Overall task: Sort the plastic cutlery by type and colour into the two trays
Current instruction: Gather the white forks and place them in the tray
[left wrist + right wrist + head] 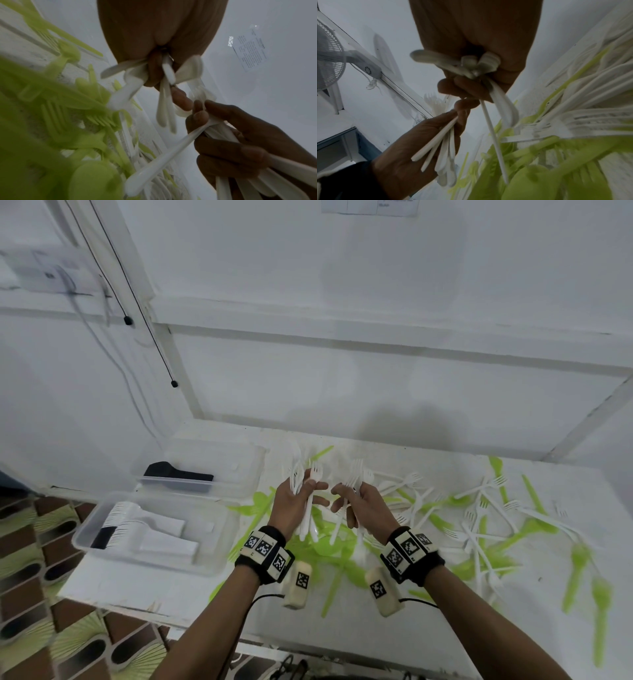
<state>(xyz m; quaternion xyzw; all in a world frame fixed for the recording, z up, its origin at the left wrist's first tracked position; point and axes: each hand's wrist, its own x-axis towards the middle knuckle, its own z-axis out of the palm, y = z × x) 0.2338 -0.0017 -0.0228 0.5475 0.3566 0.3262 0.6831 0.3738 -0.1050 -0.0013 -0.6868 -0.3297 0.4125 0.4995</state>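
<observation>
Two bunches of white plastic forks are being held above the white worktop point(164, 587), one in each hand. The left hand point(293, 506) is gripping its bunch of white forks point(306, 510) with fingers curled round the handles, tines pointing up and away; the right hand point(363, 506) is clutching a second bunch of white forks point(349, 491) in the same way, just beside the left, the two hands nearly touching. Under and to the right of them, loose lime-green plastic cutlery point(579, 577) and more loose white plastic forks point(479, 529) are lying scattered and crossed over the worktop. At the left are sitting two clear plastic trays: the nearer tray point(212, 559) is holding a row of stacked white cutlery point(120, 517), and the farther tray point(246, 474), touching it behind, is holding black cutlery point(178, 474).
</observation>
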